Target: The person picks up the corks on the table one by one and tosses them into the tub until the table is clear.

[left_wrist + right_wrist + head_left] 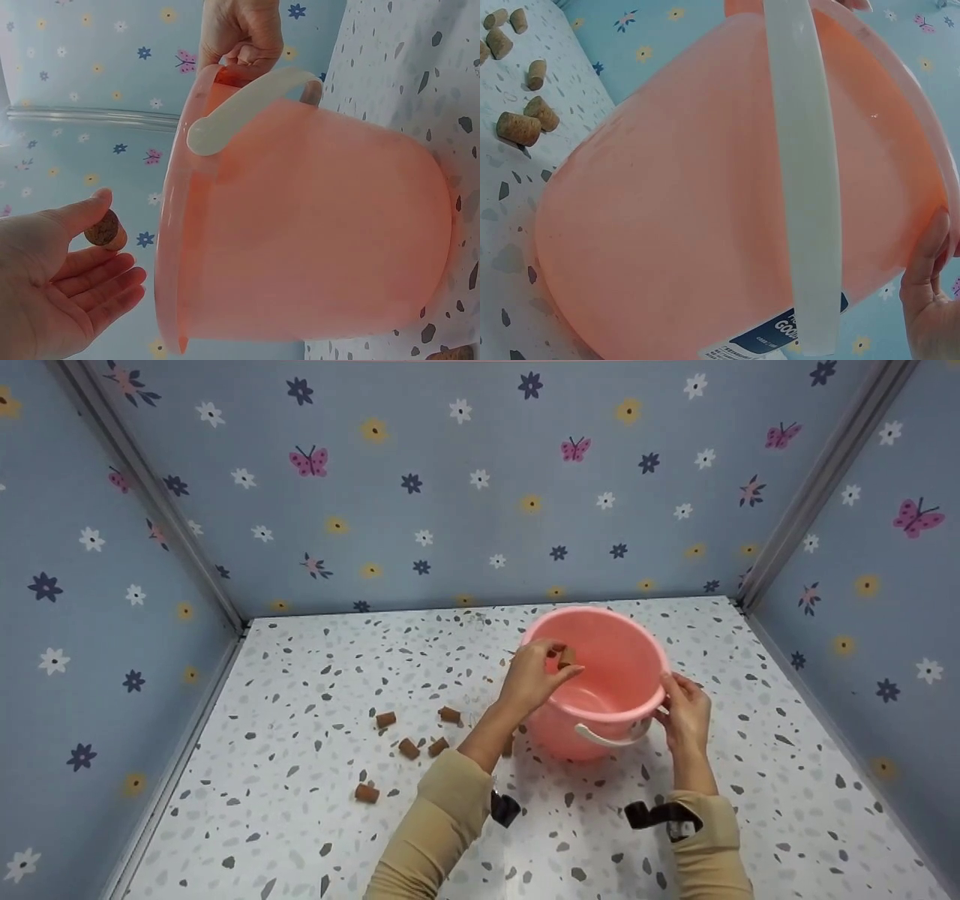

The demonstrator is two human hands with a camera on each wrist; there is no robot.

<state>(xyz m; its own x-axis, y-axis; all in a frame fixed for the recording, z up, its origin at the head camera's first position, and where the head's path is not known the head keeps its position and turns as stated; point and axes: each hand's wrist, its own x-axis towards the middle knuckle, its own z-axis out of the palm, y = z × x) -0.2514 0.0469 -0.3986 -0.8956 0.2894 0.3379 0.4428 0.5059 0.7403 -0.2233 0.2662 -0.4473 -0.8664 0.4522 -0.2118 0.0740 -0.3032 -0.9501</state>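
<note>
Cork: just above the mouth of the bucket, toward its left side. Left hand pinches it between thumb and fingers; remaining fingers loosely extended. Step in hand, by my reading: loading corks into the bucket. Next move calls for parting thumb and fingers over the opening, cork clear of the rim. Right hand grips the rim at right, steadying, I judge. Handle hangs on the near side. Loose corks lie scattered left on the table, one partly hidden beside the bucket; seemingly left to gather.
</note>
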